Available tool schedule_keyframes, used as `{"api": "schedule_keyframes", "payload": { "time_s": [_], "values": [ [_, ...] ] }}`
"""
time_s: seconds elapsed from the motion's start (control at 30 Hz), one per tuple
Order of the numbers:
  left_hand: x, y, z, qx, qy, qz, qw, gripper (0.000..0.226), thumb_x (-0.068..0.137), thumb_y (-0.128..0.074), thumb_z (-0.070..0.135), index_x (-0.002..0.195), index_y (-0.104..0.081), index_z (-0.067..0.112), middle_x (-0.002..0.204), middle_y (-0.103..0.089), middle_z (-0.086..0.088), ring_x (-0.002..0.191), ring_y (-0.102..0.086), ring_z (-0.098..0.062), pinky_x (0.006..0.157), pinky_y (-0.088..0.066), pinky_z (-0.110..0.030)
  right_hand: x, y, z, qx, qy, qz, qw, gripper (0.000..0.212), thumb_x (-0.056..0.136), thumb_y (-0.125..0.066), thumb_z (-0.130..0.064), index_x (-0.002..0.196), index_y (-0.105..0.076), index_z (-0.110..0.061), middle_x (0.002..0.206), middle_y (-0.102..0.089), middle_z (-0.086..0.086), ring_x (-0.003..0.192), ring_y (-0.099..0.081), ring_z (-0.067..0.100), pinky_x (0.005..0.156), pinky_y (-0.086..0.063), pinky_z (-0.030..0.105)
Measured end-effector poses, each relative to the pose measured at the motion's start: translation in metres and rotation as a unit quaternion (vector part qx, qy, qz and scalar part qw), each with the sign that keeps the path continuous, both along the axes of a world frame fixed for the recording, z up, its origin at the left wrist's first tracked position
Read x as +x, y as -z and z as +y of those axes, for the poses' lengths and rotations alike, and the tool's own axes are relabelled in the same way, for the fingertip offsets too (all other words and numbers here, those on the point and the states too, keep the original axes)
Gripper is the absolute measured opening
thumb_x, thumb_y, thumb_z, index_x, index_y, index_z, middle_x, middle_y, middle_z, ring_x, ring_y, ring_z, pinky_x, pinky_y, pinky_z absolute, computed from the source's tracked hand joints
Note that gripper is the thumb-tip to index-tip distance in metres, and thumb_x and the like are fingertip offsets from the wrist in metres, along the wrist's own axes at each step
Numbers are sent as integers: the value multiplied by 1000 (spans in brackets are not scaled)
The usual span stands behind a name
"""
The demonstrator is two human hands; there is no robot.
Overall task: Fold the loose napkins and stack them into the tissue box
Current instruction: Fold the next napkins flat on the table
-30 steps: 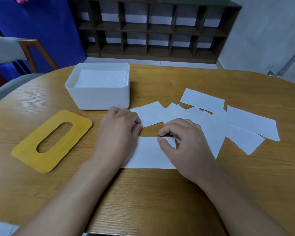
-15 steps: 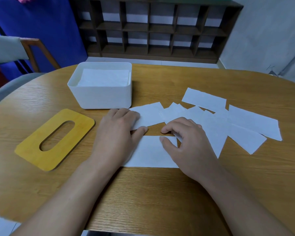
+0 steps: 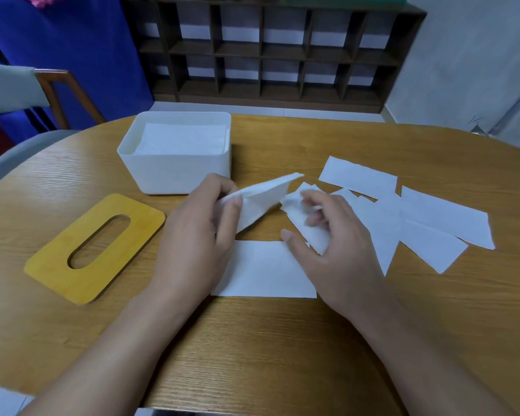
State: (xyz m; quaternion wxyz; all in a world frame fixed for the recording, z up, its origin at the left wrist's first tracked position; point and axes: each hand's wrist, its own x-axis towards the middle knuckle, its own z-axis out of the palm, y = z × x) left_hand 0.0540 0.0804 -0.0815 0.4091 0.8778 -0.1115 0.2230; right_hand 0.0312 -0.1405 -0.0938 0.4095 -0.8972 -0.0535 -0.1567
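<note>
Head view: lifted napkin, box at eleven o'clock

Left hand [image 3: 198, 235] pinches a raised napkin [image 3: 261, 202], its long axis running toward one o'clock. Right hand [image 3: 327, 235], blurred, seems to clutch another napkin [image 3: 309, 232]. Tissue box [image 3: 177, 172] sits nearest the left grip, on the counter [image 3: 252, 355].

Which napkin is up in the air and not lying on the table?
The napkin pinched by the left hand, just in front of the tissue box. It is lifted and tilted; the others lie flat.
</note>
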Motion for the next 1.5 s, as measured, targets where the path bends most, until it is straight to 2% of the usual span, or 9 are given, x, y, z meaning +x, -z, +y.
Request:
{"api": "schedule_keyframes", "payload": {
  "time_s": [0.07, 0.13, 0.3, 0.47, 0.53, 0.63, 0.87, 1.03, 1.5],
  "values": [
    [-6, -4, 0, -63, 60, 26, 996, 9, 112, -63, 25, 103, -63, 25, 87, -66, 10, 74, -57, -6, 66, -42, -26, -4, -9, 0, 45, -3, -13, 999, 75, 96, -82, -41, 159, -44, -34, 150, -52, -24, 139, -53, 2, 107, -42, 12],
    [-10, -4, -1, -110, 118, 79, 984, 11, 113, -64, 25, 104, -67, 20, 88, -68, 9, 77, -58, -7, 71, -45, -30, -8, -15, 1, 111, -30, -14, 993, 80, 97, -81, -38, 164, -38, -34, 156, -52, -21, 144, -54, 7, 114, -43, 22],
    [-14, -3, 3, -197, 158, 166, 953, 20, 110, -67, 38, 125, -71, 25, 94, -69, -6, 82, -61, -13, 77, -48, -34, -10, -16, 1, 207, -47, 22, 977, 18, 106, -73, -15, 120, -79, -25, 100, -81, -1, 92, -79, 21, 80, -62, 56],
    [-14, 0, 11, -216, 124, 182, 951, 14, 103, -79, 29, 117, -75, 27, 73, -60, -7, 63, -57, -19, 59, -46, -33, -14, -20, 0, 250, -70, 81, 962, 32, 105, -73, -11, 129, -71, -31, 96, -84, 2, 87, -82, 24, 76, -67, 58],
    [-11, 6, 16, -159, 94, 172, 968, 3, 104, -77, 29, 106, -77, 27, 65, -46, -14, 59, -41, -21, 58, -35, -34, -16, -17, -3, 207, -78, 88, 971, 38, 104, -74, -16, 134, -67, -39, 84, -80, 2, 76, -78, 23, 70, -66, 53],
    [-13, 9, 19, -70, 71, 159, 982, 10, 101, -79, 33, 92, -76, 29, 65, -56, -11, 57, -44, -14, 56, -36, -32, -16, -8, -7, 73, -44, 56, 995, 39, 101, -77, -25, 133, -65, -43, 61, -51, -1, 55, -50, 17, 59, -51, 36],
    [-18, 12, 16, 113, 22, 109, 987, 13, 90, -82, 35, 96, -70, 35, 87, -61, 15, 86, -56, -7, 71, -44, -31, -17, -7, -5, -165, -18, 47, 985, 41, 97, -75, -46, 136, -63, -39, 79, -50, -12, 75, -56, 10, 64, -44, 28],
    [-15, 18, 14, 115, 48, 63, 990, 14, 96, -76, 32, 110, -76, 35, 111, -61, 19, 112, -52, -14, 100, -46, -44, -8, -1, -12, -121, 47, 8, 992, 33, 93, -82, -47, 121, -77, -30, 105, -55, -16, 105, -56, 10, 88, -48, 34],
    [-21, 19, 8, 120, 181, 83, 973, 19, 100, -69, 33, 113, -79, 41, 109, -67, 23, 114, -59, -6, 103, -46, -45, 10, 9, -12, -178, 60, -16, 982, 12, 100, -73, -17, 92, -79, -24, 90, -65, -9, 92, -57, 17, 87, -45, 41]
  ]
}}
